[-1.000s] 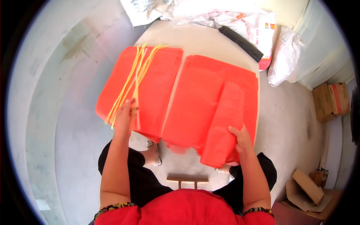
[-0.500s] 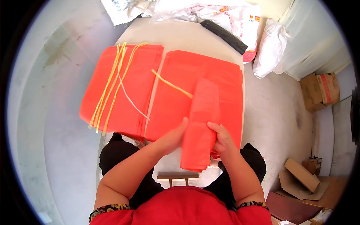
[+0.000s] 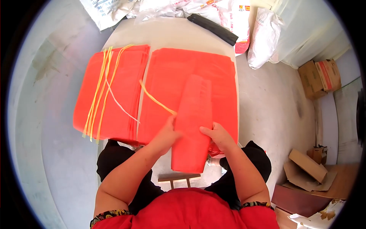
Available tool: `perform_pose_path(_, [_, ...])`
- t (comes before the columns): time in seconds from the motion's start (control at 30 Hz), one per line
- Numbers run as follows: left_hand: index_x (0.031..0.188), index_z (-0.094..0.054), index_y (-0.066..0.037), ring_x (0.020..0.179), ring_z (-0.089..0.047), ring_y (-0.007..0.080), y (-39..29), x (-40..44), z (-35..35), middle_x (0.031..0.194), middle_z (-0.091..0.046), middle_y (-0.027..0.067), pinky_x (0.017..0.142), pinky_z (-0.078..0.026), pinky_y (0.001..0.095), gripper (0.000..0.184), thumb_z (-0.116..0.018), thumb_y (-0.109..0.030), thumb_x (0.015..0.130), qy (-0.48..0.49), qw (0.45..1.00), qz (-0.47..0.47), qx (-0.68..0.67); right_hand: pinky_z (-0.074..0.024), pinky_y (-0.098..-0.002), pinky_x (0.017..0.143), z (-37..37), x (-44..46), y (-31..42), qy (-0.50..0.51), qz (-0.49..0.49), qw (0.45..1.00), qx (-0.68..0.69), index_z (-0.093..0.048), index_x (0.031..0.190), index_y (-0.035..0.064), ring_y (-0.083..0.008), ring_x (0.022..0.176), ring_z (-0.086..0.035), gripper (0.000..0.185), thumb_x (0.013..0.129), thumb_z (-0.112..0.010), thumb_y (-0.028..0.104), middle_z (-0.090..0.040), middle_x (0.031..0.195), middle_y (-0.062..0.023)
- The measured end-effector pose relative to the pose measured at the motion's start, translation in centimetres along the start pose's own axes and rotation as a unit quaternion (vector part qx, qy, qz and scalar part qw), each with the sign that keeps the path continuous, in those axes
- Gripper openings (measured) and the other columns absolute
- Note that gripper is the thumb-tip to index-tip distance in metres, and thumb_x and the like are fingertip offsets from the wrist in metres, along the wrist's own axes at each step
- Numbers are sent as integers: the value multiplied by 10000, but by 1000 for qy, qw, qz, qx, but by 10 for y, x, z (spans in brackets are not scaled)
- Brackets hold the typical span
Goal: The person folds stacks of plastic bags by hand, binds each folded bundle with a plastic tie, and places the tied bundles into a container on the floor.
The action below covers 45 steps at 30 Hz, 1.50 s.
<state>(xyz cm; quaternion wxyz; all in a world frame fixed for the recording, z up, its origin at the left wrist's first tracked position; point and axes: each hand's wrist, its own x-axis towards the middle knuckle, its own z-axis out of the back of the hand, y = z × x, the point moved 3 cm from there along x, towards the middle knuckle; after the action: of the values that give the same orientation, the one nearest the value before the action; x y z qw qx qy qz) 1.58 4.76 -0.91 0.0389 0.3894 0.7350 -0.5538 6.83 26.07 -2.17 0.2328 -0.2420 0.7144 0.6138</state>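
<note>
A long folded bundle of red plastic bags point(image 3: 192, 126) lies at a slant over the table's front edge, its near end sticking out towards my lap. My right hand point(image 3: 218, 136) grips its right edge, thumb on top and the other fingers largely hidden beneath. Against the left edge is my left hand point(image 3: 166, 136), slightly blurred, with its fingers partly hidden behind the bundle. A yellow tie strip point(image 3: 157, 100) runs out from under the bundle's left side. Beneath lies a flat stack of red plastic bags point(image 3: 223, 89).
To the left, a second red stack point(image 3: 85, 103) carries several yellow strips point(image 3: 100, 95) and a pale one. A black roll point(image 3: 213, 29) and white printed sacks point(image 3: 198, 9) lie at the table's point(image 3: 160, 32) far end. Cardboard boxes point(image 3: 318, 78) stand right, with opened cardboard point(image 3: 307, 171) lower down.
The view has shifted, so the table and stacks appear further left. My left hand has moved lower along the bundle's left side. My right hand keeps its grip on the right edge.
</note>
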Motion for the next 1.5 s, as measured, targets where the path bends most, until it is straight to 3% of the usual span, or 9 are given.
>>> perform_pose_path(0.17, [1614, -219, -30, 1368, -535, 280, 3, 22, 18, 1554, -451, 195, 1106, -479, 382, 839, -597, 46, 869, -15, 987, -27, 156, -510, -274, 630, 13, -6, 15, -50, 95, 960, -258, -658, 1227, 2, -108, 815, -652, 279, 1012, -664, 181, -706, 943, -29])
perform_pose_path(0.27, [1625, -211, -50, 1387, -522, 297, 4, 28, 22, 1568, -451, 214, 1110, -468, 394, 865, -620, 11, 865, -34, 958, -55, 278, -545, -335, 847, 29, -6, 15, -93, 143, 945, -280, -680, 1165, -36, -177, 923, -701, 318, 979, -666, 221, -738, 1021, -122])
perform_pose_path(0.53, [1579, -344, -71, 1204, -641, 417, -30, 7, 8, 1351, -639, 235, 993, -523, 473, 809, -697, -203, 864, -74, 835, -67, 541, -518, -281, 894, 39, -4, 16, -43, 161, 979, -119, -702, 1199, -10, -135, 1006, -669, 231, 1004, -587, 36, -719, 1064, -48])
perform_pose_path(0.87, [1087, -664, -14, 1007, -605, 356, -39, 13, 31, 1033, -600, 158, 841, -524, 456, 230, -650, -23, 857, -169, 656, -296, 673, -537, -357, 877, 27, -20, 26, -107, 303, 845, -428, -753, 1154, 50, -311, 1027, -700, 219, 1012, -596, 108, -718, 1088, -181])
perform_pose_path(0.97, [950, -648, -37, 935, -591, 339, -44, 18, 32, 953, -590, 129, 806, -506, 448, 111, -660, -18, 842, -189, 589, -330, 713, -536, -336, 822, 26, -29, 32, -134, 282, 849, -426, -741, 1132, -1, -180, 925, -670, 191, 988, -618, 29, -683, 959, -59])
perform_pose_path(1.13, [876, -644, -67, 871, -611, 344, -45, 28, 35, 860, -626, 104, 789, -492, 468, 52, -693, -80, 864, -206, 551, -339, 734, -500, -285, 726, 50, 0, 1, -110, 158, 981, -9, -737, 1107, 13, -121, 821, -604, 258, 1077, -572, 208, -661, 945, -13])
perform_pose_path(1.27, [838, -645, -46, 807, -650, 356, -45, 30, 34, 814, -666, 133, 737, -510, 481, 107, -718, -121, 863, -207, 595, -302, 715, -484, -280, 787, 52, 6, -8, -101, 113, 960, 235, -710, 1157, 38, -97, 834, -593, 341, 1108, -519, 317, -663, 985, -17])
perform_pose_path(1.43, [1001, -703, -30, 863, -713, 261, -57, 19, 37, 891, -739, 106, 743, -548, 405, 116, -671, -121, 937, -210, 654, -277, 672, -459, -270, 752, 48, 3, 2, -117, 174, 964, 166, -697, 1112, 56, -89, 802, -542, 361, 1123, -478, 342, -659, 953, -13])
perform_pose_path(1.5, [1092, -723, -10, 888, -723, 215, -57, 24, 46, 943, -764, 105, 777, -556, 364, 178, -642, -106, 966, -181, 808, -198, 524, -456, -261, 728, 44, 2, 6, -138, 190, 963, 135, -691, 1101, 52, -86, 799, -544, 367, 1130, -469, 341, -671, 965, -17])
